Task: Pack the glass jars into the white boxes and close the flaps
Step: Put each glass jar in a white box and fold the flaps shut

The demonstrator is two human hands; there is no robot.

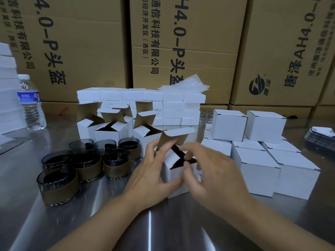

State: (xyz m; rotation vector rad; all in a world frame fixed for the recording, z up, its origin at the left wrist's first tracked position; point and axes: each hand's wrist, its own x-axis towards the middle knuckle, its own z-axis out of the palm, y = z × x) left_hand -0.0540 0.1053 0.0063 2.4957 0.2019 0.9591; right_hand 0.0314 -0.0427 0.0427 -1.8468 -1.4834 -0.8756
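glass jars [85, 160] crowd the tabletop [126, 223] left, closed boxes [253, 163] right; left grip [152, 171] clasps an open white box [174, 176], right grip [213, 174] pinches its flap [190, 161].

I read "4.0-P头盔" and "有限公司" on the left brown carton [81, 24], "H4.0-P头", "通信科技有限公司" and "开发区(西区)" on the middle carton [208, 42], and "AH4.0" on the right carton [272, 42]. The water bottle's blue label [29, 97] is too blurred to read.

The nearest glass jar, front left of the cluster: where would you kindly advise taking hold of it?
Probably round its brown sleeve, coming from the left and front: the glass jar stands upright, those sides are free, and other jars crowd behind it.
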